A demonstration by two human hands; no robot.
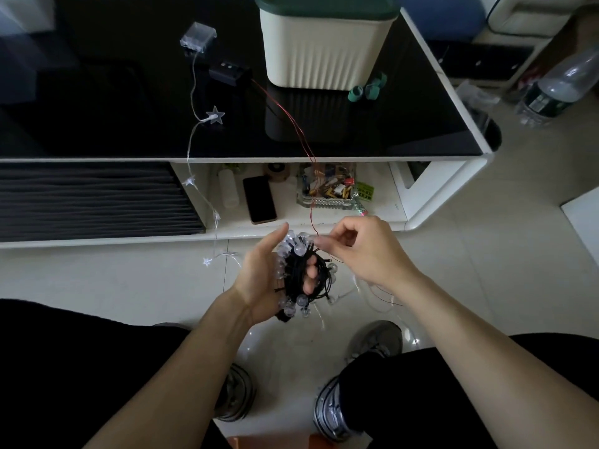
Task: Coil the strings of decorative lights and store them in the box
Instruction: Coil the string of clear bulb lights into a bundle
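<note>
— Two hands at work over the floor: the left hand (pixel 265 280) grips a bundle of black-wired bulb lights (pixel 299 270), fingers curled through the loops, while the right hand (pixel 359 251) pinches the thin red wire (pixel 285 115) just beside the top of the bundle.

— Where does that wire go?

— Up from the pinch, past the shelf, onto the black tabletop to a small black battery pack (pixel 229 72). The box (pixel 327 43), cream with a green lid, stands beyond that, well away from both hands and apparently closed.

— So what makes this step go well?

— Probably keeping the left hand tight so the loops don't spring apart, and feeding the red wire round the bundle in even turns, drawing the pack in gently instead of yanking it off the table.

— And the other string?

— Not yet coiled. The star lights (pixel 215 115) trail from a clear battery case (pixel 197 37) on the tabletop down to the floor, left of the grip.
</note>
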